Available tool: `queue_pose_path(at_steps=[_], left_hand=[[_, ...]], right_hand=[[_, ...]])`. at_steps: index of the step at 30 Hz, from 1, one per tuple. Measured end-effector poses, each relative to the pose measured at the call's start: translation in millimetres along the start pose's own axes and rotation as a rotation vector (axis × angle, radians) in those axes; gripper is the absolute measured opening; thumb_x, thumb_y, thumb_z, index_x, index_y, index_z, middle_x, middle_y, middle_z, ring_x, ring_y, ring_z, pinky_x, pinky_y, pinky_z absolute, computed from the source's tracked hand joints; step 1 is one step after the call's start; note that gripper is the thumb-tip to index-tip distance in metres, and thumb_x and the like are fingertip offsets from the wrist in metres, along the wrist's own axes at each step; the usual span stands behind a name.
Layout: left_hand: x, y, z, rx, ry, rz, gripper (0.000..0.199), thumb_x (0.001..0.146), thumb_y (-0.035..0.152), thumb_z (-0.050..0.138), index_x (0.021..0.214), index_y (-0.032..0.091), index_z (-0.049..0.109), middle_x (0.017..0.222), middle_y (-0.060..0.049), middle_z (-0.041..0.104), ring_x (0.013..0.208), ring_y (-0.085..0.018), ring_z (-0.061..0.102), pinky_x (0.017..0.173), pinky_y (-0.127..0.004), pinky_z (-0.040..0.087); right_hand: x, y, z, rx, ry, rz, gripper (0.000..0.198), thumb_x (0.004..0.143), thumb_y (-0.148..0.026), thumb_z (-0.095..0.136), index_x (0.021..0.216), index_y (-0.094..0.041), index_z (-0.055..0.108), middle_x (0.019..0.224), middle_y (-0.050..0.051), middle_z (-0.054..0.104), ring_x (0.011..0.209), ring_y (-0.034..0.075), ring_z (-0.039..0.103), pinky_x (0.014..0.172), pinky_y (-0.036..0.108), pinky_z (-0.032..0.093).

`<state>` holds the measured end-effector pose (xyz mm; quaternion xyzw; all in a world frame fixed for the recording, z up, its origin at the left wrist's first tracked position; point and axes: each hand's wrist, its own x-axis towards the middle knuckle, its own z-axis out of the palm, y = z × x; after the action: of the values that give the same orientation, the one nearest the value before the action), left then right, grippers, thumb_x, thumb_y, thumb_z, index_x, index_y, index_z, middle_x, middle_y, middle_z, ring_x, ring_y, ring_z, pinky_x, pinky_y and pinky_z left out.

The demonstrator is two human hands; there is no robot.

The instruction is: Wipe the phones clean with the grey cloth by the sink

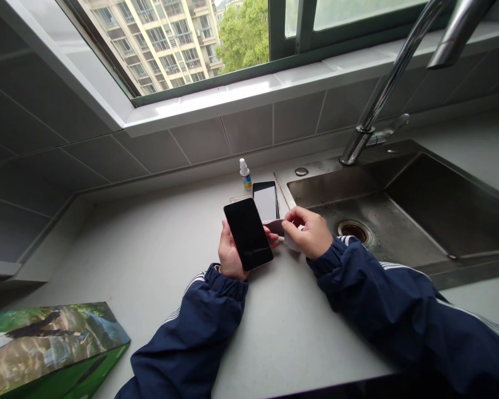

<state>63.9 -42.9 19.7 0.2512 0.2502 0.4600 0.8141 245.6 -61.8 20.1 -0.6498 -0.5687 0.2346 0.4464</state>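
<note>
A black-screened smartphone (248, 234) lies tilted in my left hand (232, 252), whose fingers wrap round it from below. My right hand (310, 230) is closed in a pinch on a crumpled whitish cloth or tissue (291, 240), just right of the phone. A thin brownish-grey piece (275, 226) reaches from the right fingertips toward the left fingers; its kind is unclear. Behind the phone lies a flat dark item with a white panel (266, 203). Beside it stands a small white-capped bottle (245, 176) with a blue and yellow label.
On the right, a steel sink (424, 221) is set into the white counter (149, 233), with a chrome faucet (357, 145) over it. A colourful printed box (54, 346) stands at the lower left. A tiled wall and window are behind.
</note>
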Motion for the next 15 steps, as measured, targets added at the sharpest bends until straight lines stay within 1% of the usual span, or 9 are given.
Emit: queue_pose_path(at_steps=[1,3,6,8,10,13,15], left_hand=[[0.3,0.1,-0.8,0.002,-0.005,-0.025,0.082,0.097,0.066,0.016,0.104,0.008,0.073,0.094,-0.017,0.072,0.085,-0.035,0.072,0.087,-0.057,0.054],[1.4,0.1,-2.3,0.015,-0.023,-0.093,0.084,0.097,0.067,0.014,0.104,0.008,0.072,0.094,-0.017,0.072,0.081,-0.036,0.073,0.08,-0.054,0.056],[3.1,0.1,-3.8,0.045,-0.053,-0.183,0.09,0.095,0.07,0.01,0.103,0.006,0.072,0.094,-0.019,0.072,0.081,-0.037,0.073,0.074,-0.049,0.056],[3.8,0.0,-4.1,0.042,-0.052,-0.212,0.091,0.095,0.07,0.009,0.106,0.004,0.07,0.094,-0.021,0.071,0.08,-0.037,0.073,0.073,-0.049,0.056],[4.1,-0.3,-3.4,0.018,-0.024,-0.233,0.089,0.095,0.07,0.011,0.114,0.004,0.068,0.096,-0.021,0.072,0.081,-0.036,0.073,0.076,-0.051,0.056],[4.2,-0.9,0.0,-0.052,0.073,-0.174,0.075,0.099,0.064,0.021,0.124,0.008,0.064,0.1,-0.017,0.073,0.093,-0.034,0.072,0.091,-0.052,0.053],[4.1,-1.3,3.3,-0.093,0.117,-0.143,0.069,0.1,0.06,0.025,0.126,0.01,0.064,0.104,-0.014,0.073,0.103,-0.032,0.069,0.099,-0.051,0.05]], right_hand=[[0.8,-0.5,-0.7,0.081,0.034,0.029,0.013,0.081,-0.033,0.063,0.075,-0.021,0.062,0.062,-0.002,0.059,0.053,0.014,0.052,0.052,0.027,0.04],[0.6,-1.1,-0.5,0.247,0.072,0.042,0.016,0.085,-0.037,0.062,0.08,-0.021,0.06,0.067,-0.001,0.061,0.055,0.014,0.054,0.052,0.026,0.043],[-4.5,-2.7,3.4,0.453,0.083,-0.002,0.018,0.09,-0.039,0.061,0.087,-0.021,0.059,0.087,0.002,0.066,0.058,0.012,0.057,0.055,0.027,0.048],[-10.0,-5.1,6.8,0.505,0.081,-0.062,0.017,0.092,-0.037,0.061,0.089,-0.021,0.059,0.1,0.004,0.066,0.062,0.012,0.059,0.059,0.027,0.051],[-15.8,-8.2,9.5,0.489,0.055,-0.165,0.012,0.092,-0.032,0.061,0.09,-0.02,0.06,0.107,0.006,0.065,0.074,0.014,0.064,0.066,0.029,0.055],[-22.0,-11.8,11.4,0.381,-0.022,-0.396,0.001,0.09,-0.021,0.062,0.091,-0.02,0.062,0.105,0.008,0.066,0.093,0.019,0.066,0.081,0.035,0.057],[-23.9,-12.3,12.2,0.293,-0.07,-0.547,0.007,0.089,-0.015,0.062,0.094,-0.02,0.063,0.106,0.009,0.067,0.098,0.02,0.066,0.085,0.036,0.057]])
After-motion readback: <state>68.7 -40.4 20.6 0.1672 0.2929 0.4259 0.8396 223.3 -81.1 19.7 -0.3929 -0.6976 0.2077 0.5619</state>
